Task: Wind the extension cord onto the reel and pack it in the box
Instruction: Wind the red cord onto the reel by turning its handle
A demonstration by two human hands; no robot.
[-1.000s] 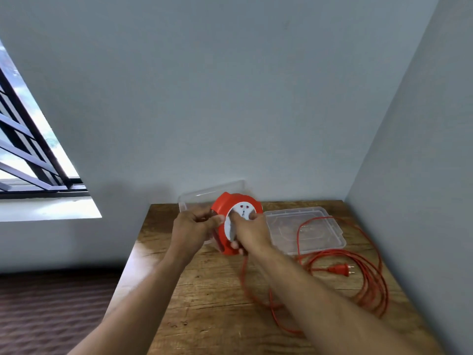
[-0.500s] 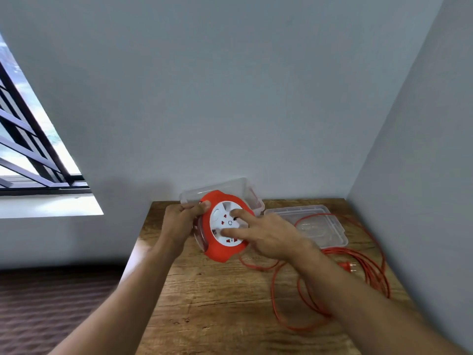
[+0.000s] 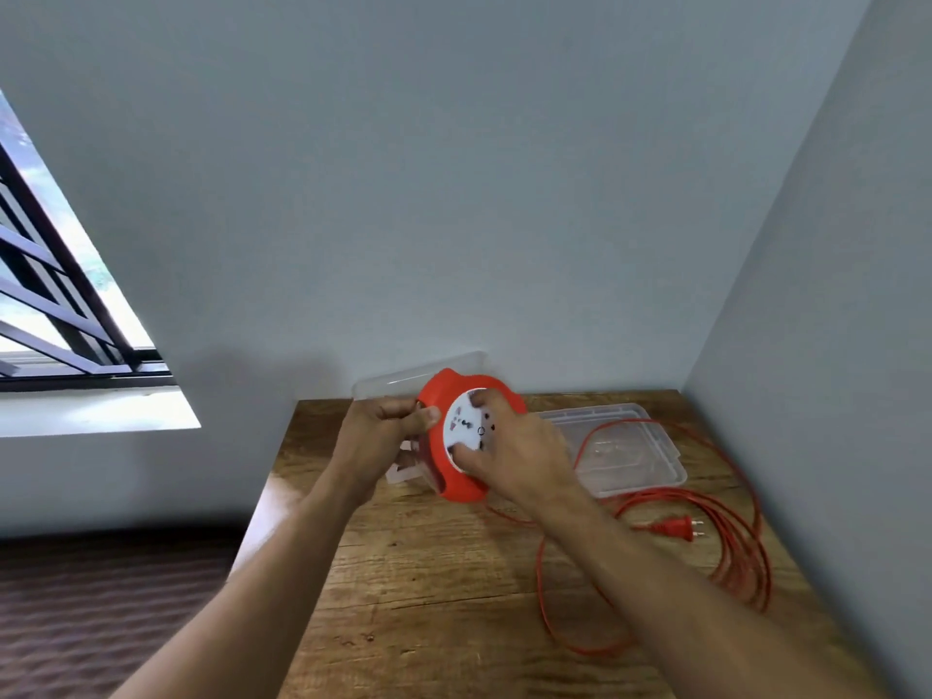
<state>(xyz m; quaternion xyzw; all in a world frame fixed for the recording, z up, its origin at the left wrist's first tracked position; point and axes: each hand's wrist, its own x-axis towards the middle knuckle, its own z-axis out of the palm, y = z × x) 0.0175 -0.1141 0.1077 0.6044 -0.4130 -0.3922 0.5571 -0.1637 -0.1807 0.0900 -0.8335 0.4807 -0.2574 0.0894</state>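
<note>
an orange reel (image 3: 456, 449) with a white socket face is held above the far left part of the wooden counter (image 3: 428, 597), its face tilted toward the camera. the reel's left rim is grasped by the clenched fingers of the left hand (image 3: 381, 436), while the right hand (image 3: 514, 449) is spread over the white face, with a fingertip and the thumb pressed on it. the orange cord (image 3: 741, 547) is seen trailing from under the reel in loose loops across the right side of the counter, its plug (image 3: 678, 528) lying among them. a clear box (image 3: 398, 388) is partly hidden behind the reel, and its clear lid (image 3: 630, 449) lies flat just to the right. compared with half a second ago, the right hand is curled more closely over the face, and the loops are drawn in slightly.
</note>
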